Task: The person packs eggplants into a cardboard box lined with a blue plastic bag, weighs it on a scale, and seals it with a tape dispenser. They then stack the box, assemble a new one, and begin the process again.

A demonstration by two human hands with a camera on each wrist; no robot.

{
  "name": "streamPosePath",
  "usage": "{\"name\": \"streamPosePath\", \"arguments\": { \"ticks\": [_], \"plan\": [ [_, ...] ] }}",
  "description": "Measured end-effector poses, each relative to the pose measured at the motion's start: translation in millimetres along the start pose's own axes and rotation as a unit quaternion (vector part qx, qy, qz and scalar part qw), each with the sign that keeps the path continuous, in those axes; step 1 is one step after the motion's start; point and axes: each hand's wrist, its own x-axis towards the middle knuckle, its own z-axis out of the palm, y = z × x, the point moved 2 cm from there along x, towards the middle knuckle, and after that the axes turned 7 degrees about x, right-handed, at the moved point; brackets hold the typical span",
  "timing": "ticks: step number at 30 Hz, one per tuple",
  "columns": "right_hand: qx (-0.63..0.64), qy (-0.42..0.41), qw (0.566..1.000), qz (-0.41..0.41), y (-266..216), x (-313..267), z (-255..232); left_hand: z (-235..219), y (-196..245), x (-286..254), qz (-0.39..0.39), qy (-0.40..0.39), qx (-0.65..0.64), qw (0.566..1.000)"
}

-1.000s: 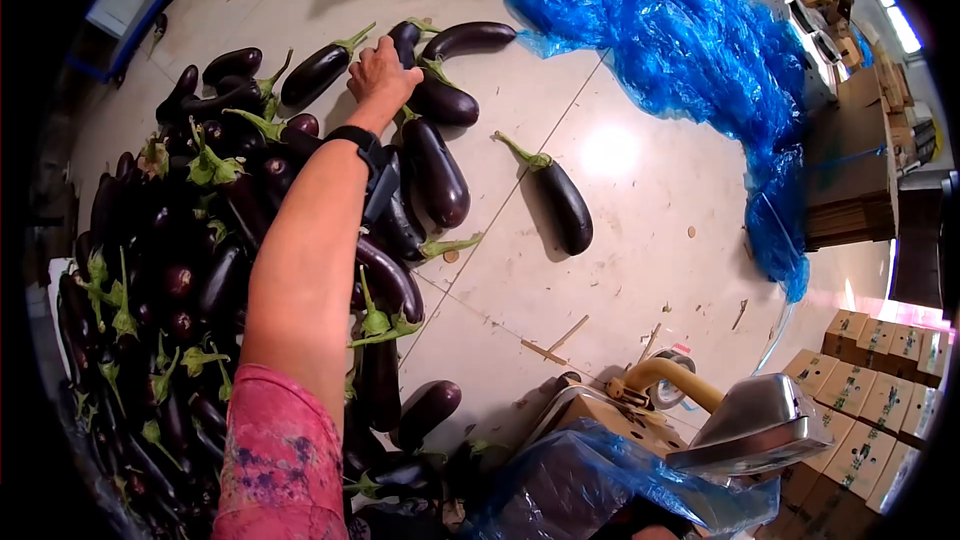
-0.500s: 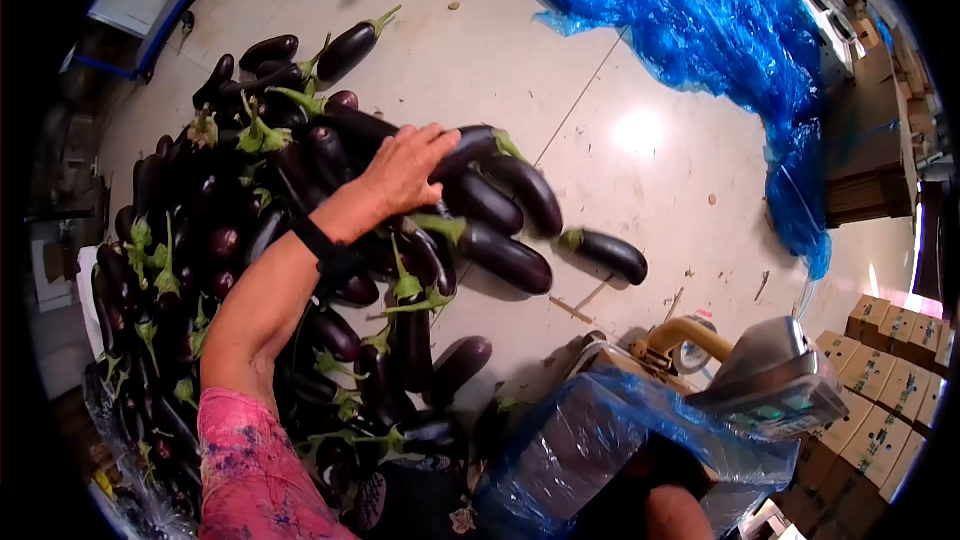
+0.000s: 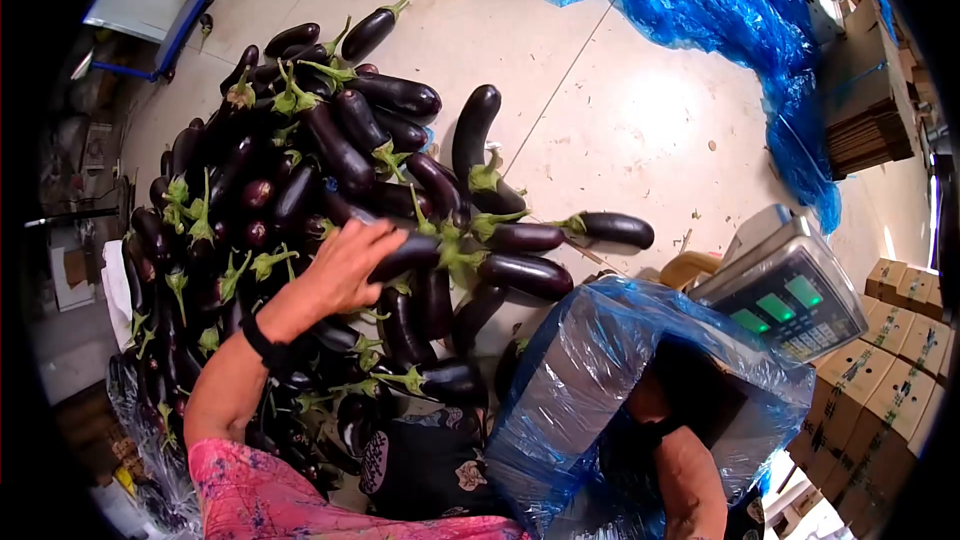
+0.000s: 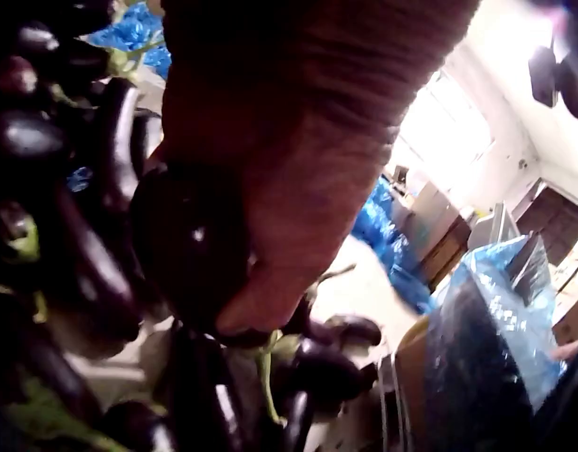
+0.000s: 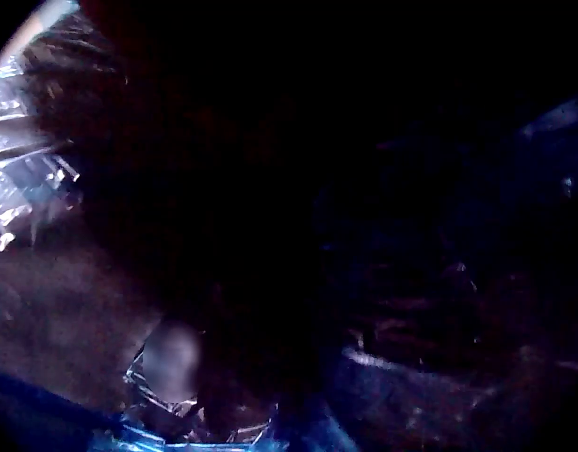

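My left hand [image 3: 348, 268] grips a dark purple eggplant [image 3: 408, 256] over the near side of a big eggplant pile [image 3: 300, 155]. From the left wrist view, the thumb and palm wrap round this eggplant [image 4: 190, 250], its blunt end facing the camera. My right hand [image 3: 648, 400] is down inside a box lined with a blue plastic bag [image 3: 560, 410]; its fingers are hidden in the dark there. Only dim, crinkled plastic [image 5: 30, 188] and a pale blurred spot show in the right wrist view. Several eggplants, one of them [image 3: 528, 275] nearest, lie between pile and bag.
Behind the bag stands a scale [image 3: 785, 295] with lit green digits. Stacked cartons [image 3: 870, 400] fill the right side. Crumpled blue plastic sheeting [image 3: 690, 20] spreads over the far floor, beside flattened cardboard [image 3: 870, 120]. One eggplant [image 3: 615, 229] lies near the scale.
My left hand has come back from the pile's far edge towards me, and several eggplants now lie closer to the bag. The right forearm has come into view, reaching into the bag.
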Motion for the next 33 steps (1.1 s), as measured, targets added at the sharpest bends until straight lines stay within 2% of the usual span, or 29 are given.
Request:
{"name": "streamPosePath", "arguments": {
  "ticks": [1, 2, 4, 5, 6, 7, 8, 9, 10, 11, 12, 15, 18, 20, 22, 24, 26, 27, 28, 29, 30, 32, 33],
  "plan": [
    [-0.003, -0.002, 1.0, -0.001, 2, -4, 2, 12, 0, -21, -0.013, -0.069, 0.01, 0.997],
    [-0.005, 0.001, 1.0, 0.0, 2, -6, 3, 37, -8, -45, -0.029, -0.094, -0.039, 0.994],
    [-0.007, -0.002, 1.0, -0.001, 1, -9, 12, 31, 8, -61, -0.031, -0.198, 0.029, 0.979],
    [-0.004, -0.003, 1.0, -0.001, -3, -8, 16, 18, 21, -54, 0.012, -0.093, -0.009, 0.996],
    [-0.004, -0.004, 1.0, 0.0, -4, -4, 17, 3, 37, -37, -0.008, -0.039, -0.064, 0.997],
    [-0.002, -0.004, 1.0, 0.001, -5, -6, 19, -6, 55, -14, -0.011, 0.05, -0.11, 0.993],
    [-0.003, -0.003, 1.0, 0.001, -6, -6, 21, -8, 70, 16, -0.01, 0.09, -0.159, 0.983],
    [-0.002, -0.006, 1.0, 0.003, -6, -10, 24, -3, 85, 49, 0.019, 0.151, -0.183, 0.971],
    [-0.002, -0.009, 1.0, 0.004, -4, -17, 27, 11, 98, 88, 0.081, 0.225, -0.171, 0.956],
    [-0.001, -0.011, 1.0, 0.003, -2, -22, 28, 24, 115, 125, 0.082, 0.209, -0.175, 0.959],
    [-0.004, -0.014, 1.0, 0.003, 1, -28, 29, 59, 125, 167, 0.116, 0.249, -0.173, 0.946],
    [0.002, -0.021, 1.0, 0.002, 1, -30, 39, 126, 160, 236, 0.026, 0.144, -0.087, 0.985],
    [0.015, -0.018, 1.0, 0.0, -3, -18, 49, 157, 162, 260, -0.022, 0.098, -0.028, 0.995],
    [0.023, -0.016, 1.0, -0.004, -7, -11, 55, 155, 157, 243, -0.035, 0.131, -0.114, 0.984],
    [0.025, -0.015, 1.0, -0.007, -8, -10, 60, 147, 139, 234, -0.046, 0.161, -0.245, 0.955],
    [0.025, -0.013, 1.0, -0.007, -4, -16, 68, 112, 124, 211, -0.063, 0.216, -0.33, 0.917],
    [0.017, -0.019, 1.0, -0.005, -3, -23, 73, 39, 128, 157, -0.062, 0.13, -0.559, 0.816],
    [0.01, -0.024, 1.0, -0.009, -6, -28, 71, 17, 130, 135, -0.033, 0.136, -0.611, 0.779],
    [-0.001, -0.058, 0.998, 0.003, -17, -36, 58, 2, 131, 115, -0.005, 0.139, -0.662, 0.737],
    [-0.003, -0.045, 0.999, -0.006, -17, -37, 58, -6, 131, 98, 0.008, 0.123, -0.723, 0.679],
    [-0.004, -0.036, 0.999, -0.014, -12, -37, 62, -15, 132, 81, 0.029, 0.112, -0.754, 0.646],
    [0.002, -0.022, 0.999, -0.023, -11, -44, 63, -21, 140, 50, 0.034, 0.117, -0.77, 0.626],
    [-0.065, -0.017, 0.995, -0.067, -12, -54, 56, -23, 144, 36, 0.026, 0.102, -0.764, 0.637]
  ]
}}
